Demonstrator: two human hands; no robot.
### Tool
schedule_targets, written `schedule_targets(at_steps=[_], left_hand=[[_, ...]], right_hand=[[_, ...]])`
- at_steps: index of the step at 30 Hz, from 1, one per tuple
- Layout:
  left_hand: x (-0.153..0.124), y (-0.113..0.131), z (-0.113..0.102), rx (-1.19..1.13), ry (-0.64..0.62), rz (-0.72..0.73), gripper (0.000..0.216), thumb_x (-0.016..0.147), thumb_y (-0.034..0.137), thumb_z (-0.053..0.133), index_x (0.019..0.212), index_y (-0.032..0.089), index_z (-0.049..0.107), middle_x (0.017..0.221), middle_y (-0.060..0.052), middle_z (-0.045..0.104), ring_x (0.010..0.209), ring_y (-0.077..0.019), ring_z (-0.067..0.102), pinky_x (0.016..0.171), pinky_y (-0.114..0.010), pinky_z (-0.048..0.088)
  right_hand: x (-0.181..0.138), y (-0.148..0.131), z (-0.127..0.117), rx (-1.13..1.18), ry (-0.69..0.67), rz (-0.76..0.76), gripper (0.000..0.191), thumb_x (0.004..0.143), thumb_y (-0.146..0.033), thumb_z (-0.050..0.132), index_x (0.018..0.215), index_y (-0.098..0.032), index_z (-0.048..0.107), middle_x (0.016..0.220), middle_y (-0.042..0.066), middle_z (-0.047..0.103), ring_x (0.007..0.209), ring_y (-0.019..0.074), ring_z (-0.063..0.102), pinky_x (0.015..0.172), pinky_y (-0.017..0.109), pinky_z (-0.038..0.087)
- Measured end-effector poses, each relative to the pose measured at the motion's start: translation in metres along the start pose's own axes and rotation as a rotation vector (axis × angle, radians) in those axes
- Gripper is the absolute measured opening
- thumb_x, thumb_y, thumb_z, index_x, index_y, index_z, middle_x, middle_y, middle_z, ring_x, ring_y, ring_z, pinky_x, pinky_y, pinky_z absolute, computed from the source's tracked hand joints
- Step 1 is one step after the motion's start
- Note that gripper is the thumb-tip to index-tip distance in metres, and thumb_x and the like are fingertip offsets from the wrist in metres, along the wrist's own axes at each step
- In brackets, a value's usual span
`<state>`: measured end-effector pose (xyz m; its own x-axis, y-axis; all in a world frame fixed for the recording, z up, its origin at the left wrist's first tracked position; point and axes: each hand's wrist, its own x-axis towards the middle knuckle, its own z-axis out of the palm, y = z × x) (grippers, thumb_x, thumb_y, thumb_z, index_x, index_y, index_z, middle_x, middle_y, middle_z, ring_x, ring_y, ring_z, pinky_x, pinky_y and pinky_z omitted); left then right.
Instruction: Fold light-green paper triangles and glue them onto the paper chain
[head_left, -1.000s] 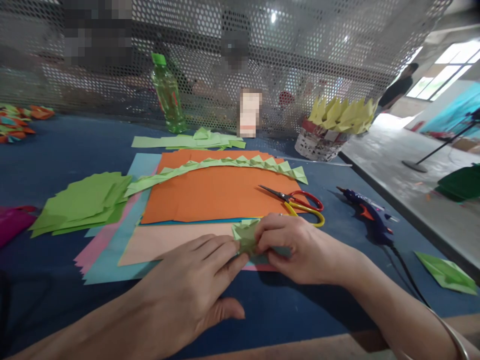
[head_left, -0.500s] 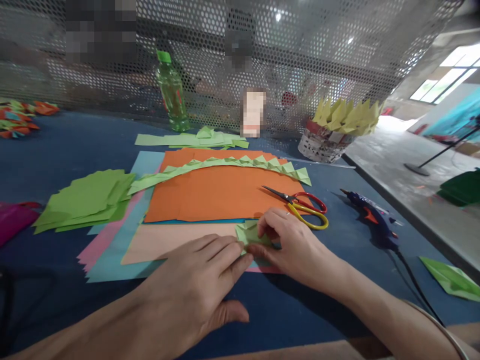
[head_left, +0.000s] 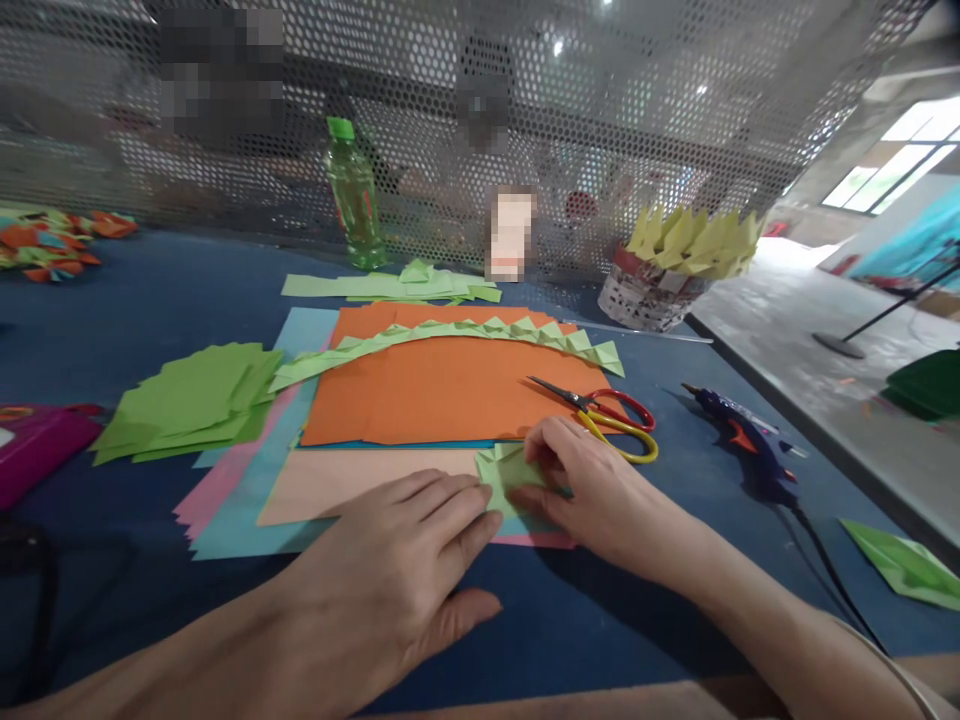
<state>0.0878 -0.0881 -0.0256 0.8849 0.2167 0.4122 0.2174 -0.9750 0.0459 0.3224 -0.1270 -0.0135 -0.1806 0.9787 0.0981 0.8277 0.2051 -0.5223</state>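
Note:
A small piece of light green paper point(head_left: 496, 478) with folds lies over the front of the paper stack. My left hand point(head_left: 405, 540) rests flat, its fingertips on the paper's left edge and its thumb stretched out. Curled over the right part of that paper, my right hand point(head_left: 581, 475) has thumb and fingers closed on it and hides some of it. Just beyond the right hand are scissors point(head_left: 600, 408) with one red and one yellow handle. A zigzag-folded light green strip point(head_left: 450, 328) arches over orange paper point(head_left: 435, 390).
Green sheets point(head_left: 191, 400) are piled at left, near a magenta object point(head_left: 45, 450). A glue gun point(head_left: 742, 440) and a folded green piece point(head_left: 900, 565) lie at right. Behind stand a green bottle point(head_left: 356, 210) and a basket point(head_left: 649, 290) with yellow paper points, before a perforated metal screen point(head_left: 420, 60).
My right thumb and fingers have shifted slightly to the right along the green paper, showing more of it. The left hand stays nearly in place; the view has moved a little.

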Motion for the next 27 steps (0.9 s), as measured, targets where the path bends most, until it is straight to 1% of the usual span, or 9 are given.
schedule_targets(at_steps=[6, 8, 10, 12, 13, 16, 21, 23, 27], left_hand=[[0.000, 0.001, -0.002, -0.012, 0.016, 0.003, 0.037, 0.106, 0.035, 0.042, 0.114, 0.010, 0.069, 0.112, -0.014, 0.071, 0.102, -0.0290, 0.065, 0.089, -0.044, 0.052], [0.000, 0.001, -0.004, -0.021, 0.006, 0.002, 0.038, 0.106, 0.036, 0.041, 0.113, 0.011, 0.069, 0.110, -0.014, 0.071, 0.100, -0.0286, 0.066, 0.087, -0.043, 0.053], [0.000, 0.001, -0.005, -0.024, 0.006, -0.004, 0.040, 0.107, 0.037, 0.040, 0.111, 0.011, 0.070, 0.109, -0.014, 0.071, 0.099, -0.0287, 0.066, 0.086, -0.043, 0.054], [0.000, 0.001, -0.006, -0.027, 0.014, -0.003, 0.043, 0.107, 0.039, 0.039, 0.110, 0.011, 0.070, 0.108, -0.015, 0.072, 0.098, -0.0292, 0.067, 0.086, -0.044, 0.054], [0.000, 0.000, -0.006, -0.031, 0.016, -0.004, 0.044, 0.107, 0.040, 0.038, 0.110, 0.011, 0.071, 0.108, -0.015, 0.072, 0.098, -0.0294, 0.067, 0.085, -0.044, 0.055], [0.000, -0.001, -0.005, -0.038, 0.019, -0.005, 0.046, 0.107, 0.042, 0.037, 0.109, 0.011, 0.071, 0.107, -0.015, 0.072, 0.097, -0.0295, 0.067, 0.083, -0.044, 0.056], [0.001, -0.004, -0.009, 0.015, 0.023, -0.032, 0.050, 0.108, 0.042, 0.034, 0.104, 0.011, 0.072, 0.105, -0.015, 0.073, 0.095, -0.0293, 0.069, 0.083, -0.045, 0.057], [0.002, -0.005, -0.010, 0.039, 0.039, -0.048, 0.048, 0.108, 0.041, 0.035, 0.105, 0.010, 0.072, 0.104, -0.015, 0.073, 0.098, -0.0298, 0.069, 0.087, -0.046, 0.056], [-0.001, -0.005, -0.009, 0.012, 0.052, -0.059, 0.040, 0.107, 0.038, 0.042, 0.114, 0.010, 0.069, 0.111, -0.014, 0.072, 0.105, -0.0299, 0.067, 0.093, -0.046, 0.055]], right_hand=[[-0.001, 0.005, -0.007, 0.014, -0.037, 0.004, 0.024, 0.087, -0.016, 0.070, 0.097, -0.023, 0.049, 0.094, 0.000, 0.060, 0.082, 0.0154, 0.055, 0.072, 0.027, 0.042], [-0.001, 0.009, -0.012, 0.064, -0.073, -0.025, 0.024, 0.090, -0.024, 0.069, 0.108, -0.023, 0.052, 0.095, 0.000, 0.061, 0.080, 0.0151, 0.056, 0.070, 0.027, 0.044], [0.001, 0.012, -0.017, 0.129, -0.101, -0.089, 0.028, 0.098, -0.027, 0.060, 0.124, -0.024, 0.053, 0.101, 0.001, 0.061, 0.084, 0.0151, 0.058, 0.075, 0.028, 0.047], [0.002, 0.014, -0.020, 0.164, -0.113, -0.168, 0.033, 0.102, -0.018, 0.047, 0.134, -0.025, 0.053, 0.108, 0.004, 0.060, 0.093, 0.0154, 0.060, 0.084, 0.029, 0.049], [0.003, 0.014, -0.021, 0.161, -0.122, -0.199, 0.039, 0.101, -0.010, 0.042, 0.134, -0.025, 0.055, 0.110, 0.005, 0.058, 0.097, 0.0154, 0.060, 0.086, 0.029, 0.049], [0.004, 0.014, -0.020, 0.115, -0.149, -0.242, 0.045, 0.092, 0.003, 0.043, 0.120, -0.024, 0.066, 0.110, 0.006, 0.055, 0.098, 0.0150, 0.059, 0.086, 0.027, 0.050], [0.002, 0.013, -0.019, 0.110, -0.114, -0.243, 0.020, 0.088, -0.003, 0.060, 0.096, -0.020, 0.065, 0.112, 0.005, 0.056, 0.095, 0.0151, 0.061, 0.082, 0.026, 0.051], [0.002, 0.011, -0.018, 0.090, -0.107, -0.275, 0.015, 0.088, -0.006, 0.062, 0.092, -0.020, 0.064, 0.104, 0.005, 0.060, 0.094, 0.0161, 0.061, 0.081, 0.028, 0.050], [0.000, 0.003, -0.015, 0.060, -0.144, -0.295, 0.017, 0.086, -0.003, 0.063, 0.089, -0.020, 0.064, 0.084, 0.000, 0.066, 0.081, 0.0148, 0.059, 0.074, 0.026, 0.046]])
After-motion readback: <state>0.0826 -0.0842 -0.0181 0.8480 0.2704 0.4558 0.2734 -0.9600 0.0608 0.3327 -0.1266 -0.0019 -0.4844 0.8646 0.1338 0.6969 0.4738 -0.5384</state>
